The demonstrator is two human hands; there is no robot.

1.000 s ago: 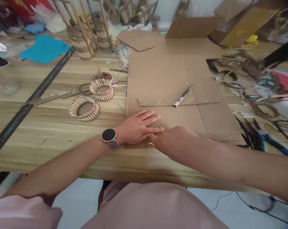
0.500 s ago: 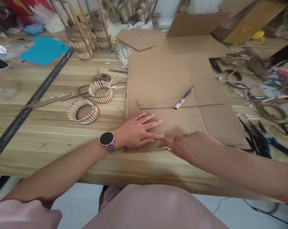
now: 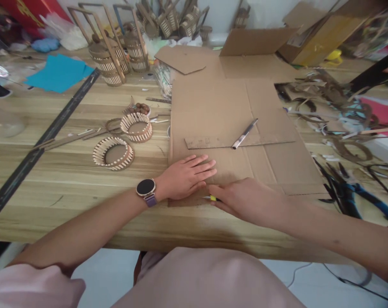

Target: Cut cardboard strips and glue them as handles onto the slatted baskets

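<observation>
My left hand (image 3: 187, 176) lies flat with fingers spread on the near corner of a large brown cardboard sheet (image 3: 219, 111); a dark watch (image 3: 145, 187) is on that wrist. My right hand (image 3: 245, 201) is closed on a small yellow-tipped tool (image 3: 212, 198), its tip against the cardboard's near edge just beside my left fingertips. A loose cardboard strip (image 3: 213, 141) and a silver pen-like tool (image 3: 244, 134) lie farther up the sheet.
Two stick-walled round baskets (image 3: 113, 153) (image 3: 137, 126) sit left of the sheet. A long black ruler (image 3: 43, 141) crosses the wooden table (image 3: 68, 188). Blue paper (image 3: 57, 72), basket frames (image 3: 107, 51), boxes (image 3: 322, 34) at the back; cardboard scraps and blue pliers (image 3: 357, 196) on the right.
My right hand slid right along the cardboard's near edge, then came back left beside my left fingertips. My left hand stayed pressed flat.
</observation>
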